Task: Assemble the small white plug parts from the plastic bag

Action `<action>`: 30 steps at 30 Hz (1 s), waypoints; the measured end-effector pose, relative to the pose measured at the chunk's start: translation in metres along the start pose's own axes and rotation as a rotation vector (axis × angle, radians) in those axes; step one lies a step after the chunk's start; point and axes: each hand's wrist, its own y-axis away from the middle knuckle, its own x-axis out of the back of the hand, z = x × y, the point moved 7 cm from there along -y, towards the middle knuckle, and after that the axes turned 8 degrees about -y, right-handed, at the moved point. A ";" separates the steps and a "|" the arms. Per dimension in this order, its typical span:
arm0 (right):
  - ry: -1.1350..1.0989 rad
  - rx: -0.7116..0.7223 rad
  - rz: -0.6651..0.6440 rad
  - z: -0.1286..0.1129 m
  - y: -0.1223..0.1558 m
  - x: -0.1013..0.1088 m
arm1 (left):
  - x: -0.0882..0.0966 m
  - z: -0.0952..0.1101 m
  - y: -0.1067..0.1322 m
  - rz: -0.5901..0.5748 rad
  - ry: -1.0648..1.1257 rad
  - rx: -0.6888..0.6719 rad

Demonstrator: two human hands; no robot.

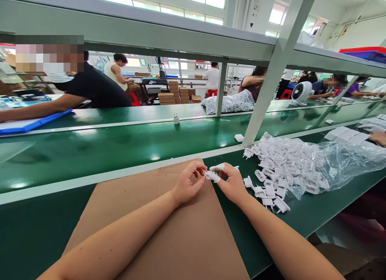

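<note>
My left hand (189,181) and my right hand (234,184) meet over the right edge of a brown cardboard sheet (157,231). Both are closed in a pinch, fingertips touching a small white plastic part (208,174). Most of that part is hidden, so its exact kind does not show. White coverings wrap the thumb and index finger of my right hand. Just right of this hand, loose white plug housings with pins (281,204) lie in a pile that spills from a clear plastic bag (340,167).
Beyond a pale rail runs a green conveyor belt (120,145), bearing a white charger (176,119) and a white piece (239,138). A slanted metal post (271,87) rises behind the pile. Co-workers sit across the line; another person's hand (378,138) is at far right.
</note>
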 end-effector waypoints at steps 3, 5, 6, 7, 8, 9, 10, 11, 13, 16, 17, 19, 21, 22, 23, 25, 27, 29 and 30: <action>0.004 -0.003 -0.007 -0.002 -0.001 0.000 | 0.000 0.001 0.000 0.021 -0.025 -0.027; 0.012 -0.009 -0.016 -0.002 -0.001 -0.001 | 0.001 -0.001 0.000 0.034 -0.040 -0.031; 0.014 -0.017 -0.022 -0.002 -0.001 -0.002 | 0.001 -0.002 0.000 0.034 -0.045 -0.029; 0.015 -0.028 -0.030 -0.001 -0.001 -0.002 | 0.001 -0.003 0.000 0.035 -0.051 -0.025; 0.017 -0.043 -0.040 0.001 -0.001 -0.003 | 0.001 -0.003 0.000 0.035 -0.055 -0.022; 0.021 -0.057 -0.054 0.003 -0.001 -0.005 | 0.001 -0.003 -0.001 0.033 -0.057 -0.020; 0.030 -0.066 -0.070 0.004 0.000 -0.006 | 0.001 -0.003 -0.001 0.031 -0.056 -0.020; 0.046 -0.069 -0.084 0.005 0.000 -0.007 | 0.001 -0.002 -0.001 0.025 -0.053 -0.017; 0.090 -0.058 -0.097 0.006 0.001 -0.009 | 0.001 -0.001 -0.001 0.011 -0.041 -0.001; 0.119 -0.029 -0.070 0.003 0.001 -0.007 | 0.004 -0.005 -0.001 0.033 -0.032 0.070; 0.107 -0.021 -0.062 0.001 0.001 -0.006 | 0.006 -0.008 -0.001 0.058 -0.029 0.110; 0.078 -0.006 -0.067 -0.004 0.002 -0.007 | 0.011 -0.021 0.000 0.125 -0.011 0.218; 0.090 -0.009 -0.118 -0.007 0.004 -0.011 | 0.014 -0.037 0.002 0.195 0.026 0.343; 0.117 -0.018 -0.166 -0.007 0.006 -0.015 | 0.015 -0.046 0.003 0.228 0.047 0.411; 0.153 -0.029 -0.217 -0.006 0.008 -0.020 | 0.016 -0.055 0.005 0.259 0.061 0.478; 0.210 -0.048 -0.299 -0.004 0.012 -0.028 | 0.017 -0.069 0.009 0.298 0.060 0.589; 0.220 -0.052 -0.332 -0.002 0.015 -0.033 | 0.016 -0.079 0.009 0.290 0.019 0.657; 0.217 -0.056 -0.333 0.000 0.016 -0.036 | 0.013 -0.086 0.002 0.230 -0.049 0.698; 0.223 -0.059 -0.338 0.002 0.016 -0.037 | 0.010 -0.088 -0.004 0.187 -0.089 0.720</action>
